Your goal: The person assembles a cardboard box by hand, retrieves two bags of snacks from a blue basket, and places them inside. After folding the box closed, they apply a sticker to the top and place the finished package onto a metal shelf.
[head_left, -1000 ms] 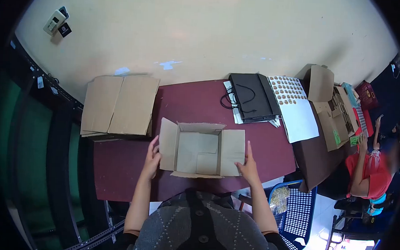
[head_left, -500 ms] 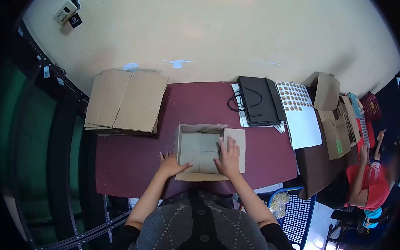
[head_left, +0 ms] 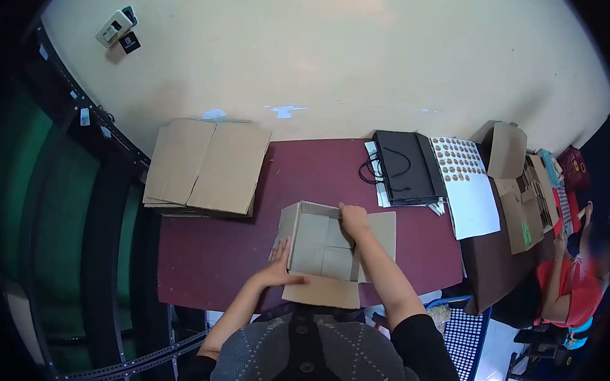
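An open cardboard box (head_left: 324, 256) stands on the dark red table in front of me, and I look down into it. One flap (head_left: 322, 291) folds outward on the near side and another (head_left: 382, 241) on the right. My left hand (head_left: 274, 271) lies against the near left corner, fingers stretched along the outer wall and the thumb over the near flap's fold. At the far right corner, my right hand (head_left: 353, 220) grips the box's upper edge with curled fingers. The right forearm passes over the right flap and hides part of it.
Folded cardboard boxes (head_left: 207, 166) are stacked at the back left. Black paper bags (head_left: 409, 168) and a white sheet with round brown stickers (head_left: 465, 187) lie at the back right. A blue basket (head_left: 464, 340) stands below. Another person in red (head_left: 573, 294) sits at the right.
My right hand has moved from the right wall to the far right corner and closed on it. The near flap folds farther outward, and the box has shifted toward me.
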A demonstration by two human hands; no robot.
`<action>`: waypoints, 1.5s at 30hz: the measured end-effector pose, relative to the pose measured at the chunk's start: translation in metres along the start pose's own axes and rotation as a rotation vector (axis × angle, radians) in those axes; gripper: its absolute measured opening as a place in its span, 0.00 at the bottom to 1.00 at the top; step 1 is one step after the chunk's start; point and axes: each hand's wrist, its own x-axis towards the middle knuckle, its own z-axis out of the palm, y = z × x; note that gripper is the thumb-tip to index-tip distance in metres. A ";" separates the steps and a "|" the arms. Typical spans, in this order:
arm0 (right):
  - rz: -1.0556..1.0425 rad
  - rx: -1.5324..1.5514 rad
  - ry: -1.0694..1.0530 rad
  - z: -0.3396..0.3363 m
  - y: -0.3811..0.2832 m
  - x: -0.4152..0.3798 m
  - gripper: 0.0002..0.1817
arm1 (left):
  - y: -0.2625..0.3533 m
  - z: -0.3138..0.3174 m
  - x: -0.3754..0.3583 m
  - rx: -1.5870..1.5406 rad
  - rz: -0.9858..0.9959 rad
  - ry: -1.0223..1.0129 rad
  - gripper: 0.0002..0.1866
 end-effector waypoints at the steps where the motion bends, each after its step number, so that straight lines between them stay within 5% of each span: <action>1: -0.036 -0.008 0.067 0.002 0.002 0.000 0.08 | 0.015 -0.004 -0.006 0.070 0.029 -0.022 0.71; 4: 0.006 -0.037 0.070 0.003 0.007 0.005 0.08 | 0.029 -0.009 0.002 0.068 0.027 -0.006 0.77; 6: 0.025 -0.048 0.062 0.004 0.020 0.009 0.10 | 0.046 -0.023 0.009 0.054 0.145 -0.012 0.69; 7: 0.040 -0.040 0.093 0.004 0.028 0.012 0.11 | 0.040 -0.018 0.015 0.001 0.228 0.074 0.49; 8: 0.054 -0.032 0.127 0.004 0.036 0.015 0.12 | 0.033 -0.013 0.022 0.000 0.229 0.079 0.49; 11: 0.029 0.004 0.050 -0.008 0.043 0.012 0.14 | 0.031 -0.004 0.029 0.118 0.315 0.210 0.16; 14: 0.048 0.172 0.011 -0.025 0.033 -0.003 0.20 | 0.026 0.005 0.028 0.093 0.265 0.239 0.17; 16: -0.148 0.065 0.372 -0.026 0.019 -0.020 0.22 | 0.026 0.011 0.022 0.090 0.206 0.248 0.17; 21: -0.486 0.349 0.063 -0.022 -0.040 -0.121 0.24 | 0.032 0.018 0.004 0.199 0.172 0.274 0.17; 23: -0.307 0.213 -0.296 -0.009 -0.043 -0.147 0.20 | 0.039 0.019 0.001 0.173 0.117 0.247 0.17; 30: -0.355 0.172 -0.310 0.002 -0.040 -0.161 0.18 | 0.048 0.036 -0.027 0.191 0.034 0.264 0.17; 32: -0.347 0.280 -0.226 -0.022 -0.043 -0.166 0.20 | 0.046 0.047 -0.042 0.208 0.082 0.313 0.16; 34: -0.206 0.009 0.362 -0.035 -0.044 -0.171 0.25 | 0.051 0.054 -0.050 0.173 0.048 0.332 0.16; 35: -0.181 0.016 0.358 -0.024 -0.039 -0.170 0.25 | 0.051 0.058 -0.053 0.138 0.006 0.358 0.16; 37: 0.318 -0.299 0.359 0.006 -0.028 -0.170 0.31 | 0.047 0.063 -0.055 0.196 0.024 0.366 0.16; 38: 0.369 -0.303 0.361 0.015 -0.022 -0.172 0.31 | 0.048 0.063 -0.049 0.242 0.039 0.415 0.17; 39: 0.417 0.204 0.229 0.018 -0.019 -0.170 0.32 | 0.070 0.050 -0.053 0.087 -0.152 0.242 0.22; 40: 0.433 0.717 0.107 0.021 -0.017 -0.169 0.32 | 0.071 0.051 -0.051 0.104 -0.119 0.217 0.22; 42: 0.452 0.838 0.143 0.026 -0.010 -0.168 0.32 | 0.066 0.058 -0.055 0.503 0.063 0.415 0.34; 45: 0.432 0.678 0.108 0.018 -0.010 -0.173 0.33 | 0.088 0.057 -0.061 0.559 0.064 0.360 0.47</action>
